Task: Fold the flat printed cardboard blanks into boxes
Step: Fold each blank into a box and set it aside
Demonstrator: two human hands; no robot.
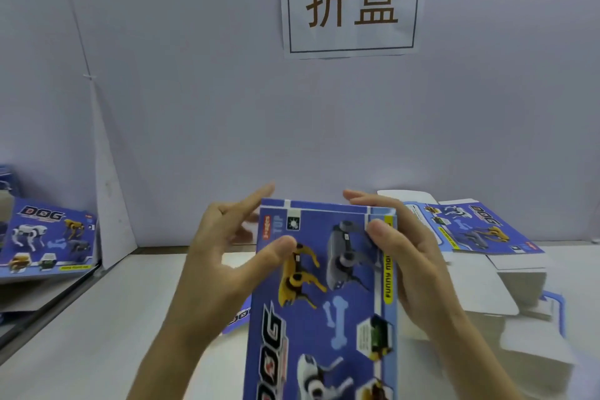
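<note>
Right grip [418, 256]: closed on the box [324, 302], thumb on the printed front near the top right corner, fingers wrapped round the right side, one tip showing over the top edge
Left grip [224, 256]: loose, fingers straight and spread beside the top left corner, thumb tip touching the front by the left edge
Box position: blue with dog pictures, held above the table [97, 334], centre
Flat blanks [487, 230]: on the table to the right, one printed side up
Far left: another printed carton [48, 237]
Wall: paper sign [352, 0] with two characters
</note>
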